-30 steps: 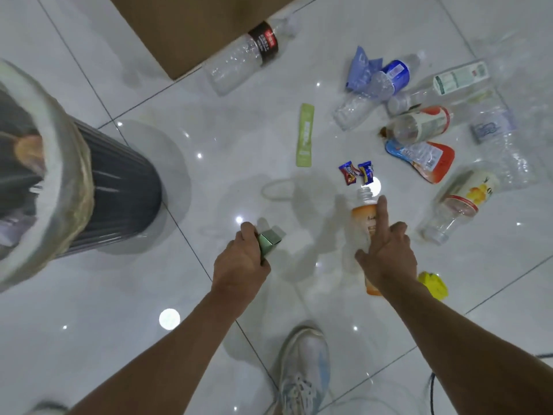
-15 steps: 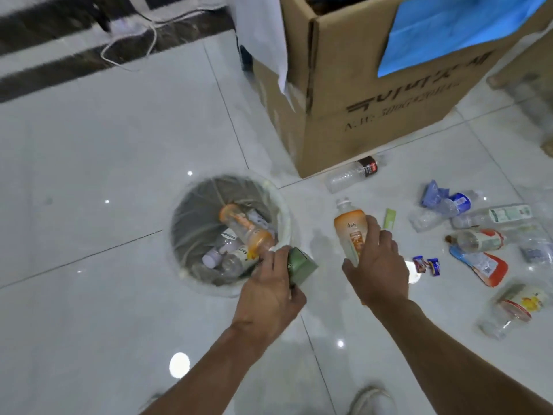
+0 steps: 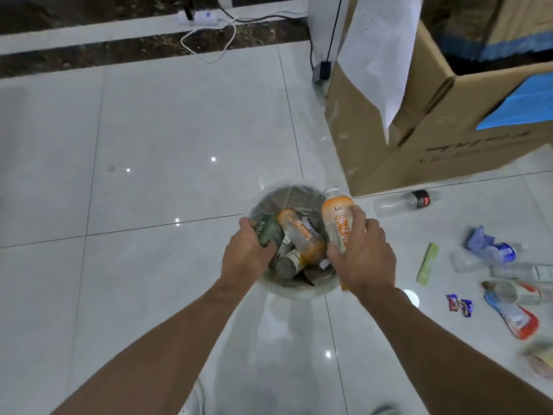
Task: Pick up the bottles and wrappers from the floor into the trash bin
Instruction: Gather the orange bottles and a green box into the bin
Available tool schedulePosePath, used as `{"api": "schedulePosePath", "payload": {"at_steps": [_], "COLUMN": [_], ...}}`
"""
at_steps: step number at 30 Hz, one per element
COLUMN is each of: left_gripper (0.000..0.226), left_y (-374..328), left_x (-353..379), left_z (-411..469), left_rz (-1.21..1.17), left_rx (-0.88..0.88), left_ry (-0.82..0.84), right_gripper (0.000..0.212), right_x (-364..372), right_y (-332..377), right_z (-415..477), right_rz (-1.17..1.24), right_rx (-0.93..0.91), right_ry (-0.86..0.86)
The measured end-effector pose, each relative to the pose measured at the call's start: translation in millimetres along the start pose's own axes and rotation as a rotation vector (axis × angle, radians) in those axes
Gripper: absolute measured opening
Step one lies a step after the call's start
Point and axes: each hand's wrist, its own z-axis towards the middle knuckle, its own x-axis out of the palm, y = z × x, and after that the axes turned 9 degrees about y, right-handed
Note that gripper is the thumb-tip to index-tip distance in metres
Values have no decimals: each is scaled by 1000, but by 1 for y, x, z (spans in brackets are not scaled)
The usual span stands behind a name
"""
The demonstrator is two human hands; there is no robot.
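A: What fills my view, biggest first?

B: I see the pale tiled floor (image 3: 149,139) everywhere, and a large cardboard box (image 3: 419,151) at two o'clock with a blue sheet (image 3: 520,103) hanging over its near side. A white cable (image 3: 209,46) loops along the dark strip at twelve o'clock.

A: And the trash bin?

B: The trash bin (image 3: 269,193) sits dead centre, lined with clear plastic, seen from straight above. Inside I make out an orange bottle (image 3: 302,238) lying tilted and a dark-capped bottle (image 3: 287,265) beneath it.

A: My hands?

B: Both hover over the bin's mouth. My left hand (image 3: 248,253) is closed around a small green carton (image 3: 269,232) at the nine o'clock side. My right hand (image 3: 362,259) is wrapped around an orange-labelled bottle (image 3: 336,220), white cap pointing toward twelve o'clock, at the three o'clock side of the rim.

A: What lies on the floor?

B: At three o'clock, well apart from the bin: a clear bottle with a dark label (image 3: 401,202) beside the box, a crumpled blue-labelled bottle (image 3: 490,253), a green wrapper strip (image 3: 428,263), an orange pouch (image 3: 514,319), and two small candy wrappers (image 3: 459,304).
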Motion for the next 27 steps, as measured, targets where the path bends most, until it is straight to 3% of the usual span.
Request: {"api": "schedulePosePath", "payload": {"at_steps": [6, 10, 13, 18, 22, 27], "left_gripper": [62, 62, 68, 58, 52, 43], "left_y": [-2, 8, 13, 15, 21, 26], "left_x": [8, 1, -2, -3, 2, 10], "left_z": [13, 9, 8, 9, -1, -12], "left_rz": [-66, 48, -33, -3, -16, 22], "left_rx": [16, 38, 100, 117, 139, 97], "left_ry": [9, -15, 18, 2, 16, 37], "right_gripper": [70, 66, 61, 60, 59, 50], "right_x": [15, 25, 29, 37, 43, 45], "right_y": [8, 15, 23, 42, 49, 37], "right_z": [1, -2, -5, 2, 4, -10], "right_rz": [-11, -2, -15, 49, 172, 83], "right_rx": [-20, 0, -9, -37, 9, 13], "right_ry": [53, 115, 165, 113, 171, 226]}}
